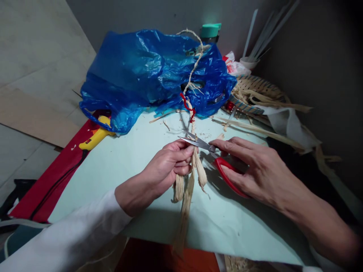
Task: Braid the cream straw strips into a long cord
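Note:
My left hand (172,160) pinches a braided cord (195,68) of pale dry plant fibre, near where the braid ends. Loose flat strips (187,200) hang below my fingers over the table's front edge. A red yarn (187,106) is wound around the braid a little above my grip. My right hand (252,166) is closed on red-handled scissors (231,179). Their blades are parted and lie right at the braid, just above my left thumb. Whether they touch the fibre I cannot tell.
A crumpled blue plastic bag (141,71) lies across the back, beneath the braid. A yellow glue gun (96,136) rests at the left on a red surface (53,177). At the right stands a woven basket (262,88) with fibre strips, before a cup of white sticks (249,63).

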`<state>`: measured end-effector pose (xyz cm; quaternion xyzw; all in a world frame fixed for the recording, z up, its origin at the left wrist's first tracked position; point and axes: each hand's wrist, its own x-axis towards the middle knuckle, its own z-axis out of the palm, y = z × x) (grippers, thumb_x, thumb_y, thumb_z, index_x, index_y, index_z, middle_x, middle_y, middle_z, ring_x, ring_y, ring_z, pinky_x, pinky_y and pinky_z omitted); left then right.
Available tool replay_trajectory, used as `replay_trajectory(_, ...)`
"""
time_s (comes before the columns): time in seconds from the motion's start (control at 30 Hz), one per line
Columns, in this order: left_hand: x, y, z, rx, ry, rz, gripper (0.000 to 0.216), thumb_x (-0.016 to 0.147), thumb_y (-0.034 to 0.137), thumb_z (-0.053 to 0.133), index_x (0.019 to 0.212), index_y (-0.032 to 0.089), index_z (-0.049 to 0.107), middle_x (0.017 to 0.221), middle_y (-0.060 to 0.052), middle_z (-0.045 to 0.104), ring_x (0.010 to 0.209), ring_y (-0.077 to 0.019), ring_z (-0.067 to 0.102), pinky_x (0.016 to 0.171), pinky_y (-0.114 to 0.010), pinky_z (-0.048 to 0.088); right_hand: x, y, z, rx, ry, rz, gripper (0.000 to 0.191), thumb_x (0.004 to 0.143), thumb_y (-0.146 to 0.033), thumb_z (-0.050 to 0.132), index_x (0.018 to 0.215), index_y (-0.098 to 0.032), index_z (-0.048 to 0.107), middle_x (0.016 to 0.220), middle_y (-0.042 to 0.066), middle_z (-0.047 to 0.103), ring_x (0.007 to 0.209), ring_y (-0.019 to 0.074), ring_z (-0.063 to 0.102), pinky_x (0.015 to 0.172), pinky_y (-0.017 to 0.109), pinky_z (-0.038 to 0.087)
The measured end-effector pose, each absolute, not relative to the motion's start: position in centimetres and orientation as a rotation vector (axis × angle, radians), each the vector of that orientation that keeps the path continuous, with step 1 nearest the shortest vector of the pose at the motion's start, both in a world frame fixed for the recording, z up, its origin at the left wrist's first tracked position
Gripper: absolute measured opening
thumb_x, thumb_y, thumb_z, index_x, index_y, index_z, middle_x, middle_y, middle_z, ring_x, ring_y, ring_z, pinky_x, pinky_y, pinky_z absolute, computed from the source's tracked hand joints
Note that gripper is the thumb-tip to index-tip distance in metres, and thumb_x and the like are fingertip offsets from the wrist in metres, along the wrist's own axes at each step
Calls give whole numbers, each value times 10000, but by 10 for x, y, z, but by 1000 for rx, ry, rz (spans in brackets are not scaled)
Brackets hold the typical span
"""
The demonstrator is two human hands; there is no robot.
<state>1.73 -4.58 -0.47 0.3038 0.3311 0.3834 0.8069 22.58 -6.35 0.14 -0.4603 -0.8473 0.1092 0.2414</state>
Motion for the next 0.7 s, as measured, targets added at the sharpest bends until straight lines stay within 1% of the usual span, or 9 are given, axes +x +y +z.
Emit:
replay_trajectory(0.2, 17, -46, -6, 649, 695, 811, 90, 775, 110, 670, 822, 123, 594, 682, 57, 407, 457, -4, 224, 401, -148, 179, 225, -64, 2, -1251, -2325, 402, 323, 848, -199, 543, 1152, -180, 651, 800, 37, 604, 626, 136, 536, 584, 246, 402)
replay_trajectory(0.47, 18, -46, -6, 645, 682, 797, 133, 750, 93, 672, 769, 124, 544, 666, 62, 389, 450, 0, 209, 398, -149, 168, 225, -64, -1, -1302, -2397, 372, 326, 866, -209, 512, 1156, -143, 646, 784, 52, 601, 660, 167, 564, 618, 273, 422)
replay_trajectory(0.6, 17, -47, -6, 664, 710, 817, 147, 738, 111, 682, 791, 128, 545, 660, 64, 378, 446, 0, 186, 395, -156, 138, 227, -77, 11, -1372, -2415, 298, 348, 878, -244, 500, 1187, -153, 631, 816, 64, 619, 628, 171, 571, 586, 281, 429)
replay_trajectory(0.7, 17, -49, -6, 717, 757, 815, 134, 760, 149, 671, 777, 120, 542, 669, 60, 355, 455, -1, 189, 401, -164, 119, 246, -83, 34, -1420, -2241, 148, 343, 876, -286, 513, 1182, -184, 630, 869, 69, 649, 642, 169, 592, 575, 273, 434)
